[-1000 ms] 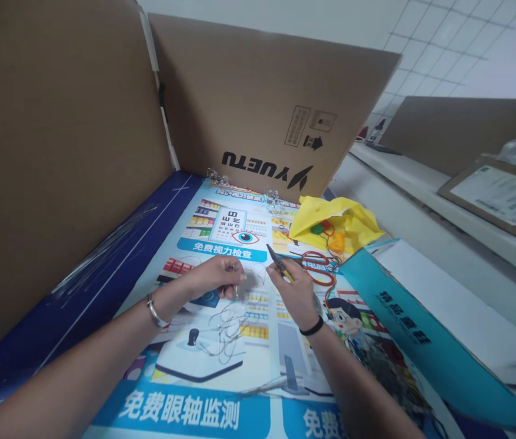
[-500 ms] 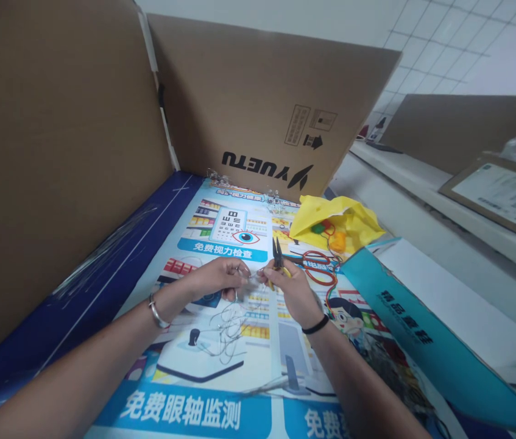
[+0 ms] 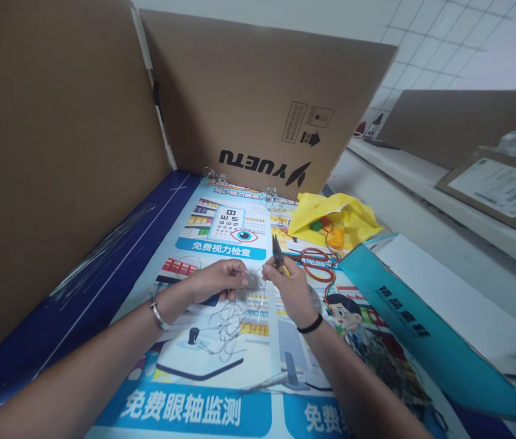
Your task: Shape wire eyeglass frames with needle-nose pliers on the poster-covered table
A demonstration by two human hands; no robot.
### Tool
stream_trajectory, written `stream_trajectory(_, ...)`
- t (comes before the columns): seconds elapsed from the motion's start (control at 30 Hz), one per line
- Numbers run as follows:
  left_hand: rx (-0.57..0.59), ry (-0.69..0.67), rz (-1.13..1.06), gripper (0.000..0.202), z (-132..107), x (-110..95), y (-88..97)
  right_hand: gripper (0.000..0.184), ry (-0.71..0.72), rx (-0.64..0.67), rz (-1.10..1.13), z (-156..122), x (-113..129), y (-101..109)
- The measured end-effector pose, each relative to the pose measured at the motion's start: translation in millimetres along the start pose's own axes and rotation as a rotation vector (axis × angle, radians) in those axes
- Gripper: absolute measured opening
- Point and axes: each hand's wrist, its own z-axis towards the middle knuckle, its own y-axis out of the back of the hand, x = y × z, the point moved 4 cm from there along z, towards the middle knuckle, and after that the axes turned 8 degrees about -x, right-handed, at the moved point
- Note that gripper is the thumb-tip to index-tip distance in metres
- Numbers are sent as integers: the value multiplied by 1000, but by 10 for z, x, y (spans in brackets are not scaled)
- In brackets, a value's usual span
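Observation:
My left hand [image 3: 221, 281] is closed in a pinch on thin silvery wire [image 3: 229, 329], which hangs below it in loose tangled loops over the printed sheet. A short gap away, my right hand [image 3: 292, 291] grips pliers [image 3: 278, 251] with dark pointed jaws and yellow handles. The jaws point up and away from me, clear of the wire. The thumb and fingertip of that same hand pinch a wire strand [image 3: 261, 300] that hangs down. Fingers partly hide the plier handles.
Orange-handled scissors [image 3: 316, 257] lie right of the pliers, beside a yellow bag [image 3: 344, 213] with coloured thread. Clear beaded pieces [image 3: 270, 198] sit by the cardboard wall [image 3: 248, 91]. A teal box [image 3: 404, 311] stands right. Straight wires [image 3: 106, 250] lie left.
My fingertips have parted slightly, the right hand moving a little away from the left. A strand now hangs visibly below the right fingertips. The camera view has shifted slightly.

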Motion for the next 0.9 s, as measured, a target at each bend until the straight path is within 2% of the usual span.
stream_trajectory(0.23, 4, -18, -6, 23, 3, 6, 3, 11, 101, -3, -242, -36, 106, 15)
stream_trajectory(0.37, 8, 1, -9, 23, 10, 31, 6, 10, 133, 46, -274, -67, 154, -16)
stream_trajectory(0.67, 20, 38, 14, 17, -7, 1, -36, 12, 35, 14, -111, -48, 82, 1)
stream_trajectory(0.9, 56, 61, 7, 24, -22, -16, -78, 14, 28, 18, -66, -43, 53, -3)
